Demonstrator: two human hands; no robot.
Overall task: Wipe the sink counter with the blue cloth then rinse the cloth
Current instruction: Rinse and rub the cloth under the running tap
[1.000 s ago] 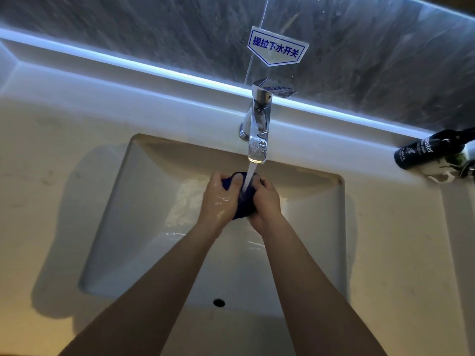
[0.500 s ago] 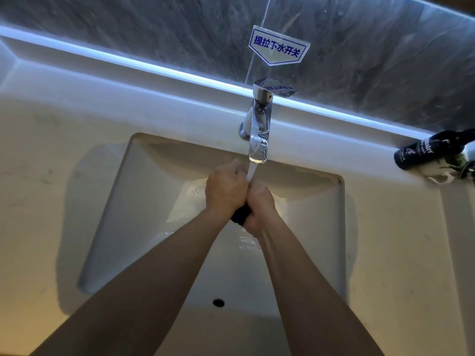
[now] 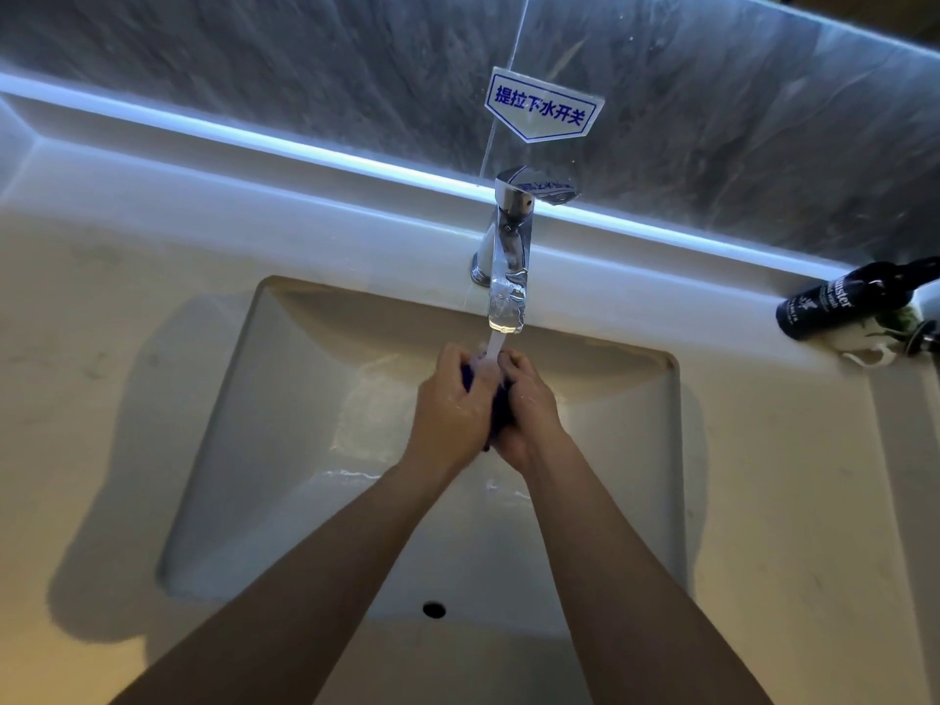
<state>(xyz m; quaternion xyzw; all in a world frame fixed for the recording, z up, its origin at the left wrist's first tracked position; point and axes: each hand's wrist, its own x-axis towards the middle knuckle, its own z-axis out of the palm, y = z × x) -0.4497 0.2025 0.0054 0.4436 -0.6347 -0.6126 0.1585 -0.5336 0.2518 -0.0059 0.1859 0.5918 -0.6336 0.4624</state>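
1. Both bare forearms reach forward from the lower edge of the view and converge towards the middle
2. The left hand is curled into a loose fist, knuckles up, fingers folded inward
3. The right hand is closed the same way, pressed against the left, thumb side up
4. Both hands look wet, and a blue cloth is squeezed between them

Counter (dark bottle lying rightward)

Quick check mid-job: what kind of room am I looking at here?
Most likely a bathroom, perhaps a hotel's: a sunken basin in a pale counter, a chrome tap running, and a dark toiletry bottle by the wall.
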